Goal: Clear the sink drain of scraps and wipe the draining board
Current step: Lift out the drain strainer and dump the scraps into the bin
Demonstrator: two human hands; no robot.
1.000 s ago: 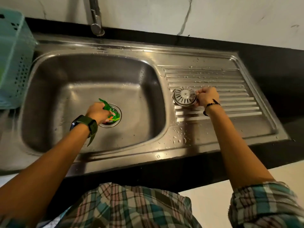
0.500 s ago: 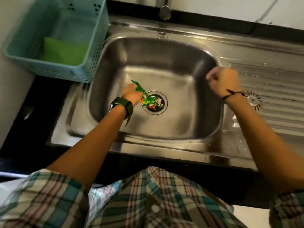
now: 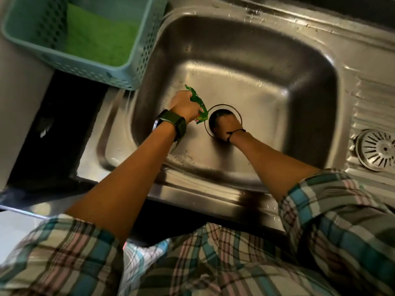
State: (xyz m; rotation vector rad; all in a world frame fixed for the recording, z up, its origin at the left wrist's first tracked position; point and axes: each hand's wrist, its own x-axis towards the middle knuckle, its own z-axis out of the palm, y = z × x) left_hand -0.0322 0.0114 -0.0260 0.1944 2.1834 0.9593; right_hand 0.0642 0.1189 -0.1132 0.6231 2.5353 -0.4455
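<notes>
Nearest the person, the right hand [image 3: 225, 130] has left the draining board [image 3: 372, 107] and now reaches down into the drain [image 3: 223, 120] at the middle of the sink [image 3: 245, 86]; half a second ago it hovered over the sink's right rim, and a second ago it was setting the strainer [image 3: 377, 149] down. Its fingers dip into the dark opening, so I cannot tell whether they are spread or pinching anything. Just left of the drain, the left hand [image 3: 184, 106] is curled tight around a green wrapper [image 3: 198, 103], lifted clear of the opening where it was bunched a moment ago. The coloured scraps that showed in the drain half a second ago are now hidden by the right hand, so whether any remain cannot be told. My reading is that the drain is partly cleared, with one piece out and the right hand fishing for the rest. The strainer lies on the draining board, well right of the drain, still out of its seat. Farther off, up and left of the drain, a basket [image 3: 136, 67] sits on the counter [image 3: 64, 116] holding a green cloth [image 3: 100, 41], untouched, so wiping has not begun.
</notes>
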